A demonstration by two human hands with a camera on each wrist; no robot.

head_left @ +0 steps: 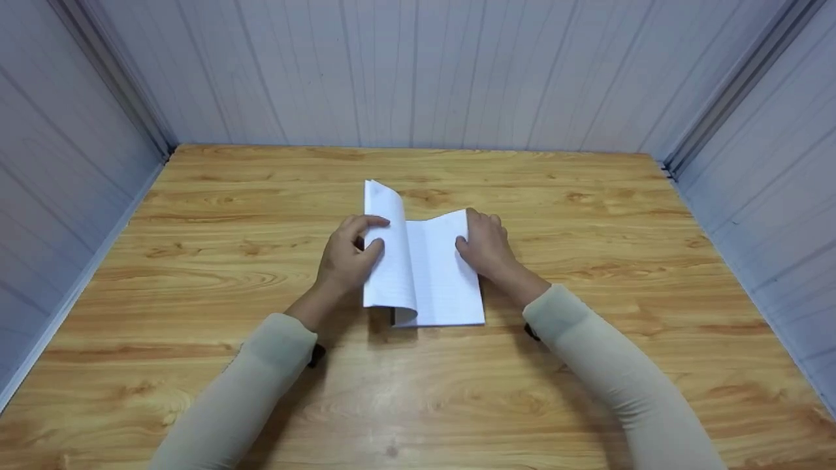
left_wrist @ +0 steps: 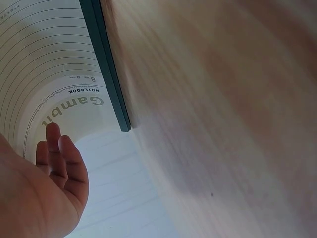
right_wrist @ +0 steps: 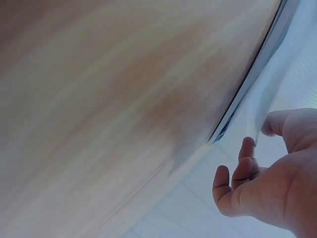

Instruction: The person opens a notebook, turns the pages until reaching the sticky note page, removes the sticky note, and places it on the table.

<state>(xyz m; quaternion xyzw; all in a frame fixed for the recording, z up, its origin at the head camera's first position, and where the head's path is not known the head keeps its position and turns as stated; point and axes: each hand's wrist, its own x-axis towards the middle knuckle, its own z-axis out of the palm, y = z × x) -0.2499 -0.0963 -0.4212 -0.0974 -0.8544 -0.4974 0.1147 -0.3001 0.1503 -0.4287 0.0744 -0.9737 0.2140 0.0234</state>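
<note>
A notebook [head_left: 447, 287] with white lined pages lies opened on the table. Its left side, a curling bundle of leaves [head_left: 388, 261], stands raised off the tabletop. My left hand [head_left: 346, 254] pinches this raised part by its outer edge, thumb on the page face and other fingers behind. The left wrist view shows the cover [left_wrist: 59, 59], printed "Gambit NOTEBOOK", and a dark green spine [left_wrist: 106, 64]. At the upper right corner, my right hand [head_left: 486, 245] pinches a page [right_wrist: 267, 94] between thumb and fingers, lifting it slightly above the leaves beneath.
The wood-grain table [head_left: 588, 215] extends around the notebook on every side. A pale panelled wall [head_left: 418, 72] rises behind it, with side walls at left and right. Dark wrist-worn items [head_left: 316, 356] peek out below the sleeves.
</note>
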